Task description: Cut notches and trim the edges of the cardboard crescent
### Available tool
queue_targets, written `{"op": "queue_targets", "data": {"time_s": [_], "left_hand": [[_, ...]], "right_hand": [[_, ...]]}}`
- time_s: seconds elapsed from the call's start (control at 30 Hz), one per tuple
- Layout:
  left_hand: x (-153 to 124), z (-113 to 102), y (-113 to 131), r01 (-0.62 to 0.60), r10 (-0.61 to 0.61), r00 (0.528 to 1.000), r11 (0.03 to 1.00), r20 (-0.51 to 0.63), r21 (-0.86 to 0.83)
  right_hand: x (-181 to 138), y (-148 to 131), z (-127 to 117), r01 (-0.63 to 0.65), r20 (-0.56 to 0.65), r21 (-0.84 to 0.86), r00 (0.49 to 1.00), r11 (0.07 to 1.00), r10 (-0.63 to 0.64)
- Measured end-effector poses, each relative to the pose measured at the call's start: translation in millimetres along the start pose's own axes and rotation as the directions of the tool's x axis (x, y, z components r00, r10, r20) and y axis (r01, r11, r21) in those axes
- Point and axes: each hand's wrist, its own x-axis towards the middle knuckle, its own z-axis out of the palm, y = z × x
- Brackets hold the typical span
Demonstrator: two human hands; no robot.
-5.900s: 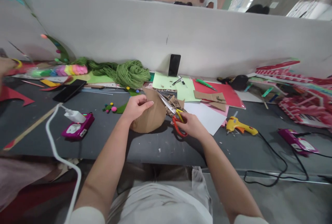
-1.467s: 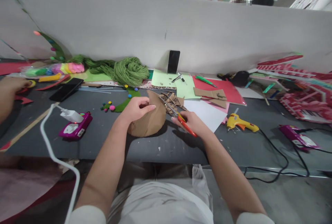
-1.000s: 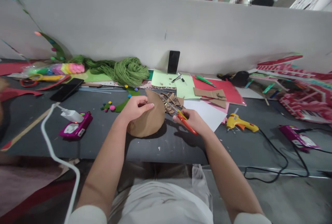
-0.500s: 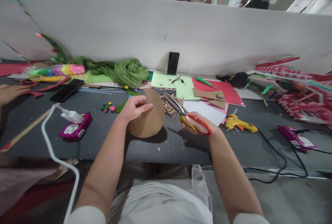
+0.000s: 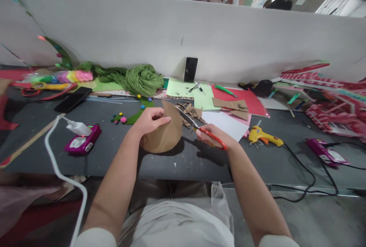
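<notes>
My left hand [image 5: 150, 120] grips a rounded piece of brown cardboard [image 5: 166, 134] by its upper left edge and holds it just above the dark table [image 5: 183, 159]. My right hand [image 5: 215, 137] is closed on red-handled scissors [image 5: 204, 130]. The scissor blades point up and left and meet the cardboard's upper right edge. Brown cardboard scraps [image 5: 190, 111] lie right behind the blades.
A yellow glue gun [image 5: 264, 136] lies right of my right hand, with white paper [image 5: 225, 125] and red paper [image 5: 246, 100] behind. A magenta power strip [image 5: 82, 142] with a white plug sits left. Green yarn [image 5: 141, 79], two phones [image 5: 191, 70] [image 5: 73, 99] and a white partition [image 5: 183, 37] stand at the back.
My right hand has closed the scissors somewhat and brought them a little left against the cardboard's edge. Another person's hand at the far left edge has gone from view.
</notes>
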Motion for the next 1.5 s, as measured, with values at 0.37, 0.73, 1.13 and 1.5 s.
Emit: {"op": "queue_targets", "data": {"time_s": [0.37, 0.73, 1.13, 1.5], "left_hand": [[1, 4, 4, 0.037, -0.039, 0.999, 0.997, 0.028, 0.066], [2, 4, 2, 0.029, -0.031, 0.999, 0.996, 0.028, 0.089], [0, -1, 2, 0.047, -0.050, 0.996, 0.998, 0.079, 0.041], [-1, -3, -5, 0.058, -0.066, 0.988, 0.996, 0.142, 0.061]], "right_hand": [[11, 1, 19, -0.043, -0.278, -0.178, 0.961, 0.983, -0.008], [12, -3, 23, -0.083, -0.348, -0.302, 0.937, 0.950, -0.028], [15, 5, 19, -0.079, -0.336, -0.361, 0.941, 0.929, -0.051], [14, 7, 20, -0.081, -0.277, -0.393, 0.960, 0.916, -0.034]]}}
